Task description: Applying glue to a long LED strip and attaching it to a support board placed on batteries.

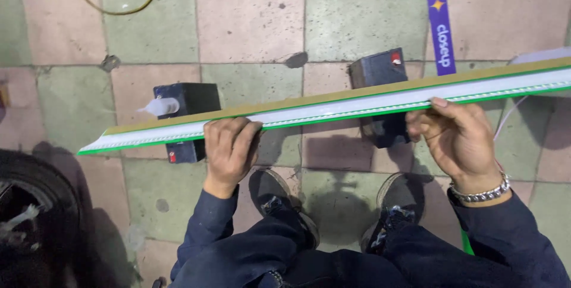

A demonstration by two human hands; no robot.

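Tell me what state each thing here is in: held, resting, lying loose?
Long strip: held level above the floor, gripped by both hands.
Left hand: closed over the strip's near edge.
Right hand: closed on the strip, thumb on top.
Left black box: resting on the floor under the strip.
Right black box: resting on the floor.
Yellow cable: lying loose.

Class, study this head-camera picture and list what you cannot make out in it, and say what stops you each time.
- Long strip, head view: its right end is cut off by the picture's edge.
- Right black box: its middle is hidden behind the strip.
- Left hand: fingertips curl over the strip's far side, unseen.
- Tyre: cut off by the left edge, in shadow.
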